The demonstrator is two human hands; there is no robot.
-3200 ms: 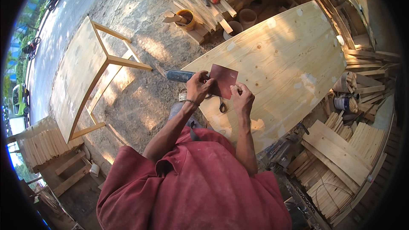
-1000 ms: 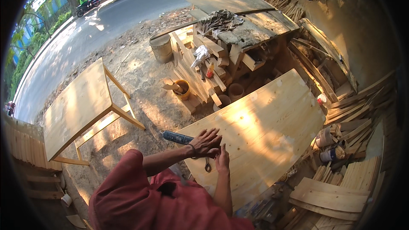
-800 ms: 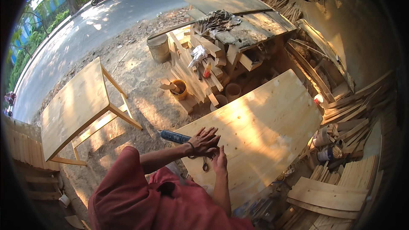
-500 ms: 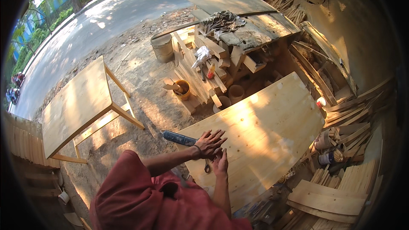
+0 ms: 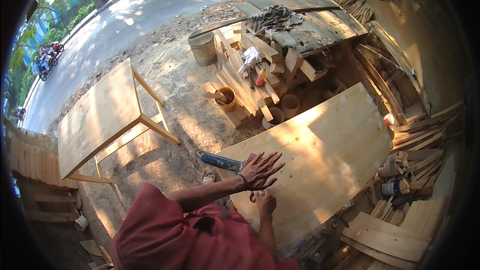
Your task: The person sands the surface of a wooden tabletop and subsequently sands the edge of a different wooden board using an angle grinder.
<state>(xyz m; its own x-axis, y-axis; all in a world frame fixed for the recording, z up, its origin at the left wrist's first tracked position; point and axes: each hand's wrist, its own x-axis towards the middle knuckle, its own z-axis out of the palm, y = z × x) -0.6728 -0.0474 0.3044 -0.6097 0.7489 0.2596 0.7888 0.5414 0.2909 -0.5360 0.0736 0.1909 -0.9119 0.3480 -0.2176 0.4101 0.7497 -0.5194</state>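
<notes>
My left hand hovers palm down over the near left part of a pale wooden tabletop, its fingers spread and nothing seen in its grip. Beside its wrist lies a blue-and-black power tool, its rear end jutting past the panel's edge. A small reddish-brown edge shows between tool and hand; its kind is unclear. Just below, my right hand is curled closed, and whatever its fingers hold is hidden. A small dark loop shows next to it.
A light wooden table stands on the ground at left. Ahead are a yellow bucket, a grey bucket, stacked timber, a red bottle and a white cloth. Wood strips pile up at right.
My hands have drawn apart from being pressed close together. The left has spread its fingers; the right has curled closed. The view has shifted slightly, and motorbikes have moved along the road.
</notes>
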